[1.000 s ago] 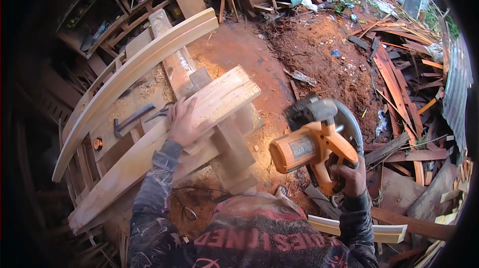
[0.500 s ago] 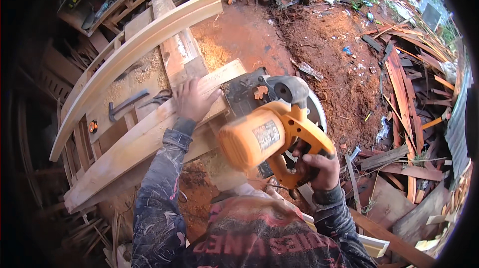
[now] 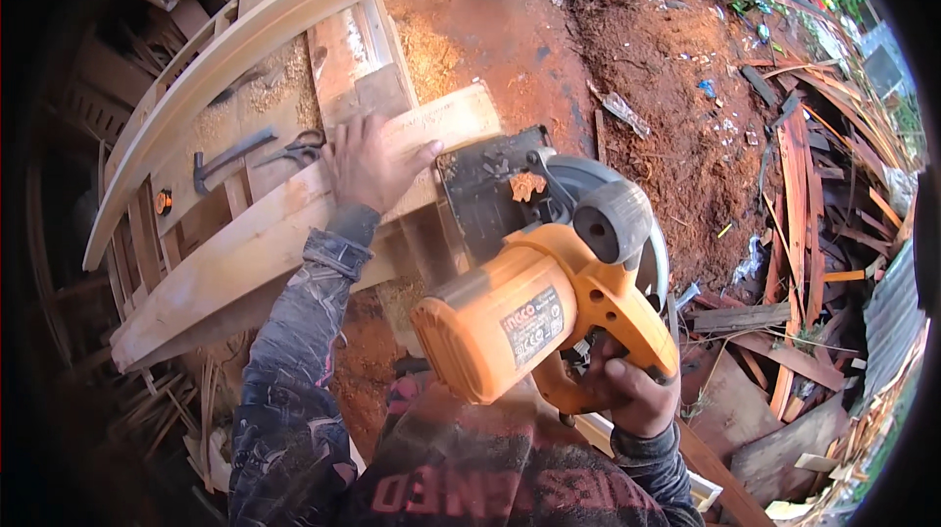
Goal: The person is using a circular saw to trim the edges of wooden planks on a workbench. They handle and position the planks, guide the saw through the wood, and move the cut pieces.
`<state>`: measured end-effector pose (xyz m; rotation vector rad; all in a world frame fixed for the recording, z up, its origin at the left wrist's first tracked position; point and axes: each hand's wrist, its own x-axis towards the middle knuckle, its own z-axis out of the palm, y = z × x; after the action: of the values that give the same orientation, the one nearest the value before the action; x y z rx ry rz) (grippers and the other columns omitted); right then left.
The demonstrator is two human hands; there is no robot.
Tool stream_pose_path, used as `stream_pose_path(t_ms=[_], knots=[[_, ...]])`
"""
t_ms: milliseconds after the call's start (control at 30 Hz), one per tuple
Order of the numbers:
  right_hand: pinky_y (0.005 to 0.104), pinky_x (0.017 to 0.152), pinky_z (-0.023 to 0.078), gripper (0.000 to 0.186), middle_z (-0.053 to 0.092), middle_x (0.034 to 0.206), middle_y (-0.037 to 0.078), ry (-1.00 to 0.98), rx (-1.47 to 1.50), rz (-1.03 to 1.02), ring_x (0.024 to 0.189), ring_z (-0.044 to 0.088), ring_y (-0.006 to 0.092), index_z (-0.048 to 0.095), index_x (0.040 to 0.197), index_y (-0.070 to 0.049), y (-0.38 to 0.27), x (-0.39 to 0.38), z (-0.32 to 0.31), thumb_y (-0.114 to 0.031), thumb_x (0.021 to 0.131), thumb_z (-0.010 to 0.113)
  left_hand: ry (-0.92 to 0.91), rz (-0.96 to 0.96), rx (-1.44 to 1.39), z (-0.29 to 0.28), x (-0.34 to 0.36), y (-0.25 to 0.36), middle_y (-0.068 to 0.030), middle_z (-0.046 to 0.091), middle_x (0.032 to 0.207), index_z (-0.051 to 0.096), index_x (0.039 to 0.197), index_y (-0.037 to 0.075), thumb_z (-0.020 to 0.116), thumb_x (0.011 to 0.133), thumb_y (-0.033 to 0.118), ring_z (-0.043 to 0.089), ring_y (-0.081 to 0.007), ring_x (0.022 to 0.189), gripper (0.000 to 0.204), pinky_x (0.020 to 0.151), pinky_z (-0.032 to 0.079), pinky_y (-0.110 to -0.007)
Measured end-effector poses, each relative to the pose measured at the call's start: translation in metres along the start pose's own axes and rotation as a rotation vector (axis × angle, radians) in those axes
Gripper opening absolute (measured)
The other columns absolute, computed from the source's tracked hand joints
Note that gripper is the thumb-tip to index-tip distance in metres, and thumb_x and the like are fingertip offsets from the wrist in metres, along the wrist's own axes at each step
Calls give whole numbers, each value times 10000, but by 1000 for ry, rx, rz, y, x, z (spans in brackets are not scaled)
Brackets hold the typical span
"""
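Note:
A curved pale wooden board [image 3: 245,233] lies slantwise on the bench. My left hand [image 3: 372,162] presses on it near its right end, fingers over the far edge and thumb spread toward the saw. My right hand [image 3: 642,385] is wrapped around the rear handle of an orange circular saw [image 3: 520,316]. The saw's dark base plate [image 3: 485,179] is close to the board's right end, with a wood chip [image 3: 527,186] on it. Part of the round blade [image 3: 655,277] shows beyond the motor. Whether the plate touches the board, I cannot tell.
Another curved wooden piece [image 3: 265,22] arches across the far side of the bench. A hammer [image 3: 230,156], scissors [image 3: 294,150] and a small orange-and-black tape measure [image 3: 163,201] lie between them. Sawdust covers parts of the bench. Scrap wood [image 3: 794,233] is piled on the right, beside reddish soil.
The saw has come nearer to me and slightly right, along with my right hand. My left hand stays on the board. The whole view has shifted, so the bench sits higher in the picture.

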<state>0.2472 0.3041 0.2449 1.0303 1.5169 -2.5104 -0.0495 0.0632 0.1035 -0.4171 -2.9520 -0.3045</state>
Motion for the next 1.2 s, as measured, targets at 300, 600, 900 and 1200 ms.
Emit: stream_pose_path(t_ms=[300, 600, 900, 1200], knots=[[291, 555, 492, 355, 654, 754, 87, 35, -60, -84, 580, 595, 158, 633, 1116, 85, -2, 19, 5, -100, 821, 699, -7, -21, -59, -4, 3, 4, -101, 612, 1135, 673, 1198, 139, 713, 726, 804, 545, -302, 1117, 817, 960, 383, -498], [286, 706, 534, 331, 700, 831, 55, 30, -35, -46, 732, 661, 157, 680, 1060, 100, 0, 8, -2, -70, 776, 707, 34, 39, -44, 1, 3, -3, -97, 603, 1142, 667, 1171, 110, 746, 702, 778, 539, -303, 1113, 820, 947, 382, -507], [321, 703, 560, 187, 702, 903, 156, 13, -277, -267, 737, 695, 254, 712, 961, 43, 1, 23, 3, 27, 775, 690, -32, 1, -34, -1, 5, 1, -105, 592, 1093, 661, 1096, 96, 730, 750, 747, 538, -314, 1098, 741, 956, 377, -512], [292, 681, 538, 254, 704, 918, 156, -82, 87, -72, 717, 683, 232, 680, 1042, 93, 1, 28, -7, 3, 808, 721, 67, 54, -31, 8, 4, -5, -100, 577, 1035, 654, 1049, 98, 699, 813, 716, 528, -310, 1032, 663, 929, 375, -504]])
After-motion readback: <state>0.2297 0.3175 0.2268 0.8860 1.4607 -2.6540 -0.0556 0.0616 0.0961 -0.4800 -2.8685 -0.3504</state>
